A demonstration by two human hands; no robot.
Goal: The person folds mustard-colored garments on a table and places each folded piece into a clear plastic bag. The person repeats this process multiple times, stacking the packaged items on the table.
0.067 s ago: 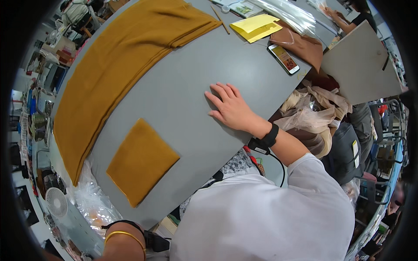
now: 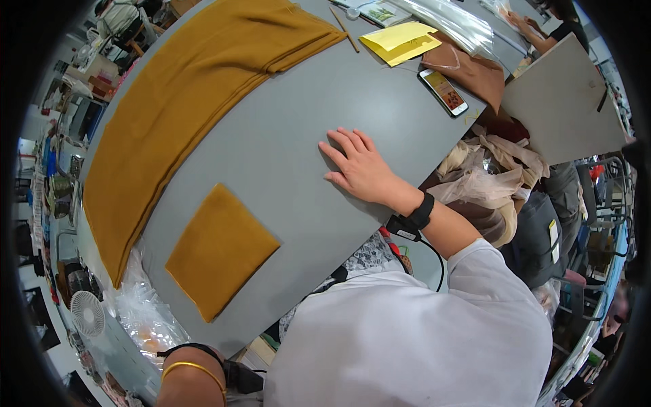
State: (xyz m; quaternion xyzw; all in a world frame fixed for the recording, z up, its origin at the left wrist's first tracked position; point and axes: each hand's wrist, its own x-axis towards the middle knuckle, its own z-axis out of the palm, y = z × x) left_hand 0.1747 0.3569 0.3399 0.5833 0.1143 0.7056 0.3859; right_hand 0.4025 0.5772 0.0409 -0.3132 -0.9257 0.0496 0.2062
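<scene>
My right hand [image 2: 363,169] rests palm down on the grey table, fingers spread, holding nothing. To its left lies a small folded mustard-brown cloth [image 2: 220,254], apart from the hand. A long, layered piece of mustard-brown cloth [image 2: 183,102] curves across the table's far left side. Of my left arm only the part around the wrist shows at the lower edge, with a black strap and a gold bangle [image 2: 193,366]; the left hand itself is not visible.
A phone [image 2: 443,93], a brown piece of cloth or leather [image 2: 468,71], a yellow folder [image 2: 400,42], a thin brown stick [image 2: 344,30] and clear plastic film [image 2: 451,24] lie at the far right. Crumpled fabrics [image 2: 495,176] sit beyond the right edge. A white fan [image 2: 88,314] stands lower left.
</scene>
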